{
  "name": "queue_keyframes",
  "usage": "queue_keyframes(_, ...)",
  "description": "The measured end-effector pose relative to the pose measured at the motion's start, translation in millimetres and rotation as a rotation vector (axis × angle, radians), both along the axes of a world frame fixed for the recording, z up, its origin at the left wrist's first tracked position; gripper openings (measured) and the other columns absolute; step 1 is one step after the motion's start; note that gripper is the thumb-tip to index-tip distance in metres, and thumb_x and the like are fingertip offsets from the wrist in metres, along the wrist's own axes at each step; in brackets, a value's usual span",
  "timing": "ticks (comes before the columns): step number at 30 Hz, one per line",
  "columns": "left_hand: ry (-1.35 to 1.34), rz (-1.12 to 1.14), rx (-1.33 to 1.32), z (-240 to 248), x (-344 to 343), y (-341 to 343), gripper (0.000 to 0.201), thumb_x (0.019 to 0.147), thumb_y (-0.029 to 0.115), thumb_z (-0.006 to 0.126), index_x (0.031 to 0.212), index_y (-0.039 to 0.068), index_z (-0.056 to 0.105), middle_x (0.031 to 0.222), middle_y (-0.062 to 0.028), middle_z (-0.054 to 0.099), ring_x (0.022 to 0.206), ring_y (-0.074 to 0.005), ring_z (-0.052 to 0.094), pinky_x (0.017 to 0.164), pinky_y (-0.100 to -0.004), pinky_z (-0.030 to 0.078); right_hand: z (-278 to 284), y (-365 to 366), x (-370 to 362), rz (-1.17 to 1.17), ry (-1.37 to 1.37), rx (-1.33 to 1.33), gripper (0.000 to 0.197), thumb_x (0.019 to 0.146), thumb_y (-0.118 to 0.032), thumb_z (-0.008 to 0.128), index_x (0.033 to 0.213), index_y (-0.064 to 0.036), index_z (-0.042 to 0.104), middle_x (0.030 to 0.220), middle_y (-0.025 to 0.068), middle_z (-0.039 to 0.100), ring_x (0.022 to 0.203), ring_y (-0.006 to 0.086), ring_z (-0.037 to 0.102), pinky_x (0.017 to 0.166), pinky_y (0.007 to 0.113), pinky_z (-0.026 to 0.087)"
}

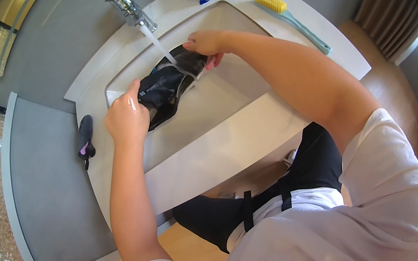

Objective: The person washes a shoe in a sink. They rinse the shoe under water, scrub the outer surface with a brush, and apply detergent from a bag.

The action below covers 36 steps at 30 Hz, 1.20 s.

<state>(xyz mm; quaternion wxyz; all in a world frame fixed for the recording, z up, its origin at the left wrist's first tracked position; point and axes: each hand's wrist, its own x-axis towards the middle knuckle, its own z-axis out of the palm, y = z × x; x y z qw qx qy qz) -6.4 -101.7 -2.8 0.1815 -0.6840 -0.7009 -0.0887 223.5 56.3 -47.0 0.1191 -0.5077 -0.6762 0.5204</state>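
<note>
Black fabric [164, 85], gripped at opposite ends by the left hand [128, 115] and right hand [210, 44] in the upper-centre sink [229, 82], should rinse more evenly spread taut beneath the running water [158, 44].

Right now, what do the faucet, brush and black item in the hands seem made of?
Faucet: shiny metal, likely chromed, by its mirror-like highlights.
Brush: probably plastic, smooth handle evenly coloured.
Black item: perhaps wet fabric, mostly dull, softly creased.
</note>
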Motion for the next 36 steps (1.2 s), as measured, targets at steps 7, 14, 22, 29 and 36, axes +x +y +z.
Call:
queue_keyframes(7,-0.034,-0.045,-0.033,-4.4,4.2,1.6,0.06,0.074,-0.003,0.055,0.125,0.025,0.068,0.091,-0.0169,0.072,0.084,-0.038,0.067,0.071,-0.0468,0.054,-14.7,2.6,4.6,0.075,0.051,-0.013,0.063,0.099,-0.041,0.051,0.15,-0.0105,0.032,0.127,0.0212,0.056,0.096,0.0354,0.07,0.072,0.049,0.062)
queue_keyframes(14,-0.003,-0.172,0.022,-5.2,12.3,-2.8,0.058,0.074,-0.003,0.058,0.124,0.024,0.069,0.086,-0.0154,0.071,0.08,-0.0365,0.067,0.072,-0.0467,0.055,11.6,-16.7,-3.3,-0.021,-0.135,0.014,0.062,0.1,-0.051,0.043,0.139,-0.0025,0.049,0.144,0.0201,0.045,0.102,0.0461,0.065,0.065,0.053,0.062)
queue_keyframes(22,-0.111,-0.026,-0.15,0.0,8.7,0.0,0.054,0.075,-0.002,0.052,0.119,0.022,0.072,0.095,-0.0193,0.071,0.089,-0.0395,0.067,0.078,-0.0473,0.054,-9.4,-7.6,-13.7,0.012,-0.243,0.329,0.059,0.101,-0.049,0.047,0.123,0.0049,0.061,0.121,0.0207,0.062,0.099,0.0408,0.066,0.061,0.051,0.06)
queue_keyframes(29,-0.184,0.069,-0.149,6.9,-1.0,-2.4,0.045,0.08,0.003,0.054,0.117,0.021,0.074,0.098,-0.0187,0.072,0.092,-0.0389,0.068,0.081,-0.0466,0.055,-19.2,-0.1,-17.8,0.146,-0.19,0.113,0.054,0.092,-0.046,0.066,0.126,-0.0047,0.056,0.113,0.0164,0.061,0.088,0.0288,0.067,0.063,0.039,0.061)
queue_keyframes(36,-0.163,0.081,-0.252,10.3,1.3,-1.9,0.044,0.083,0.004,0.055,0.119,0.021,0.072,0.106,-0.0186,0.071,0.1,-0.0376,0.066,0.085,-0.0446,0.053,-15.7,-11.8,-14.5,0.279,-0.372,0.117,0.05,0.095,-0.04,0.062,0.134,-0.0089,0.053,0.121,0.0143,0.061,0.107,0.0265,0.062,0.076,0.042,0.06)
